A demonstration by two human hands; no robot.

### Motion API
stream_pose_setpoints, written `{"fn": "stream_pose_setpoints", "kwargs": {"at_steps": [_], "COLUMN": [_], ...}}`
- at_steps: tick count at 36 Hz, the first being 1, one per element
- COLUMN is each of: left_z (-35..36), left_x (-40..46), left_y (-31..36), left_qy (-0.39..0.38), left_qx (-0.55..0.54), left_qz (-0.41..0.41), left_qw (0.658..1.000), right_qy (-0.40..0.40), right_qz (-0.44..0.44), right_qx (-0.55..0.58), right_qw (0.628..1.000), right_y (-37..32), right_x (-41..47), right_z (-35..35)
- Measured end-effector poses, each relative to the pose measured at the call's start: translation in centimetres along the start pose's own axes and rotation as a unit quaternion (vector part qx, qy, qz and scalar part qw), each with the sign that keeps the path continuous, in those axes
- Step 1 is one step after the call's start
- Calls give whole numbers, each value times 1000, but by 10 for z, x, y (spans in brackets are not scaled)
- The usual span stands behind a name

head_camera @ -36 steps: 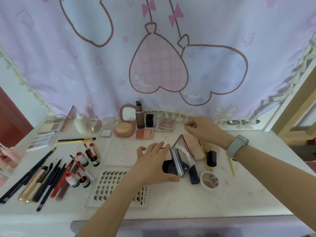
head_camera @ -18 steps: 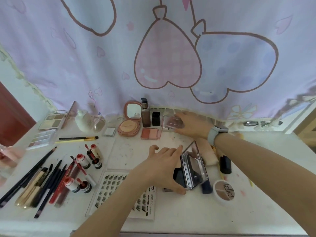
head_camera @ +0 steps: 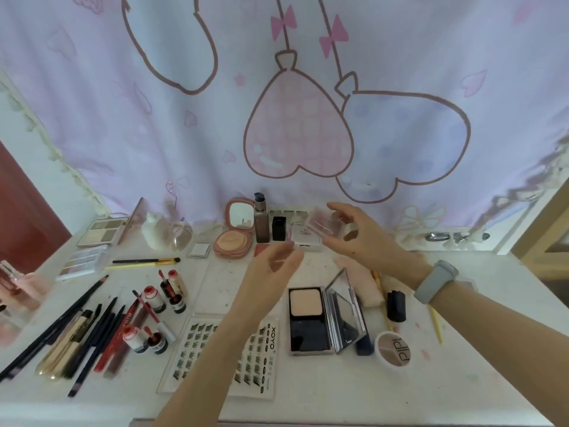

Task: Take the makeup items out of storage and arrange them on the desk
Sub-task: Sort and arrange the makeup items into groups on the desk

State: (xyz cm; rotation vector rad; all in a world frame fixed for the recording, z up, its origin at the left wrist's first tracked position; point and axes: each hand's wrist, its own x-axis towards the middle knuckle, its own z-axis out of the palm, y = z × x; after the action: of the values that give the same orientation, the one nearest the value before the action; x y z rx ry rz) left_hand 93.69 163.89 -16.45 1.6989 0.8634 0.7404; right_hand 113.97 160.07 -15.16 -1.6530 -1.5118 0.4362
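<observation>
Right hand [head_camera: 363, 241] pinches the small pink case [head_camera: 326, 224] above the desk [head_camera: 308, 392]; left hand [head_camera: 277, 266] reaches up with loose fingers, probably to open it.

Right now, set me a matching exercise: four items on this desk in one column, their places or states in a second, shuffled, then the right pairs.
Things:
1. pink blush compact
2. black powder compact
3. lash tray
4. round peach compact

Places or states:
A. under the left forearm
B. held up by the right hand
C. at the back, mirror lid raised
D. lying open on the desk front, pale powder pan showing

Pairs: 1-B, 2-D, 3-A, 4-C
</observation>
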Motion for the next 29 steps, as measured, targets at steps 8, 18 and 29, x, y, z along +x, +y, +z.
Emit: {"fn": "stream_pose_setpoints", "kwargs": {"at_steps": [8, 18, 29], "left_z": [4, -1, -6], "left_x": [-3, -5, -9], "left_y": [25, 31, 35], "left_qy": [46, 24, -134], "left_qx": [-186, -188, -405], "left_qz": [-20, 9, 1], "left_qw": [981, 982, 904], "right_qy": [-40, -92, -44], "right_qz": [-104, -3, -19], "right_qx": [-49, 166, 172], "right_qw": [993, 982, 984], "right_y": [-43, -60, -57], "right_x": [-36, -47, -60], "right_z": [0, -22, -18]}}
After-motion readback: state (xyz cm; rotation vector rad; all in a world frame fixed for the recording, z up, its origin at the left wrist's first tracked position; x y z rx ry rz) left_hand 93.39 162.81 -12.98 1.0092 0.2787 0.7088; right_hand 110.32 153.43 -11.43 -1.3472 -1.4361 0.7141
